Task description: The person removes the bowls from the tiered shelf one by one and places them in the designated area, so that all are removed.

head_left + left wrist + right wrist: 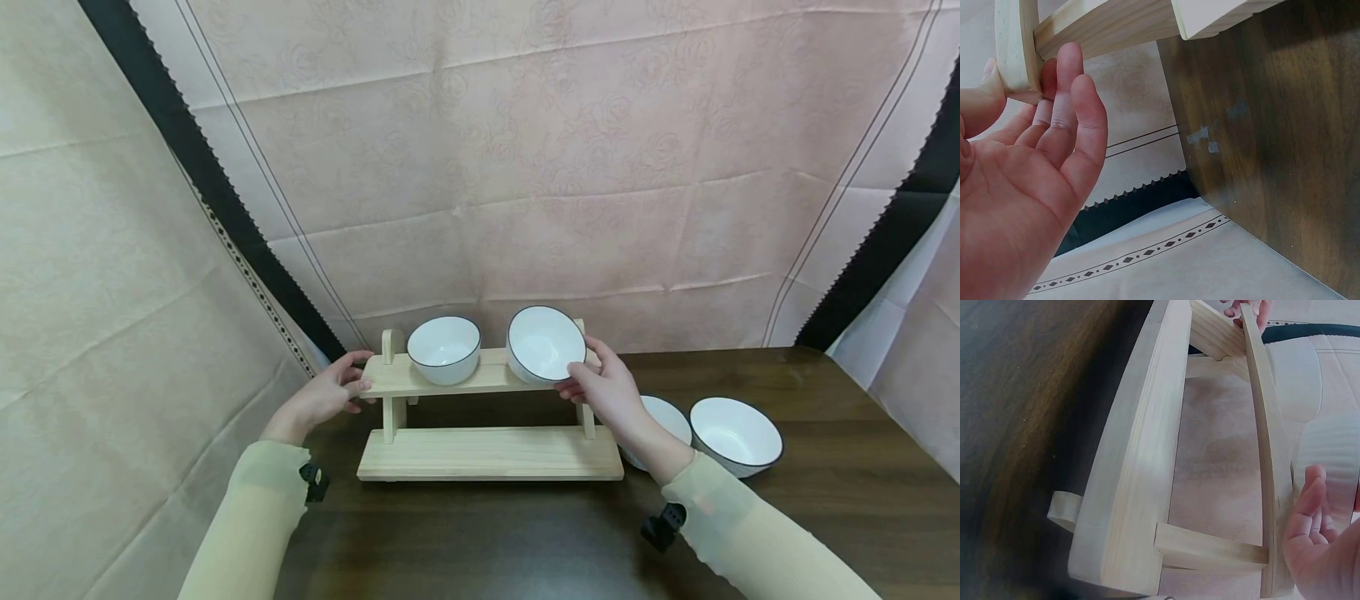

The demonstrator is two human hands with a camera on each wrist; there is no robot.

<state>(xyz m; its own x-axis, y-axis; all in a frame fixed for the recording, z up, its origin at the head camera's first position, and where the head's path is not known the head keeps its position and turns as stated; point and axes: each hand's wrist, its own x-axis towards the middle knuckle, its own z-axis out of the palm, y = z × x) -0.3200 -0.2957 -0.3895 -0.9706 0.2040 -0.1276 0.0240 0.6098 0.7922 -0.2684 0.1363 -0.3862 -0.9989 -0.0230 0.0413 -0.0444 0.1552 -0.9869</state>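
Pinching the dark-rimmed round white bowl [546, 343] at the upper right of the pale wooden two-tier rack [491, 455], the right hand [609, 388] could drop it over the near edge if fingers slip, while the left hand [324, 398], fingers gripping the upper left end, could tip everything by tugging.

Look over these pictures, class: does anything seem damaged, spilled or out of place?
Yes, one thing: in the left wrist view, the brown tabletop has a few ragged, bluish-gray patches, pale against its dark surface. Whether they are residue or damage, I cannot tell. No spill shows.
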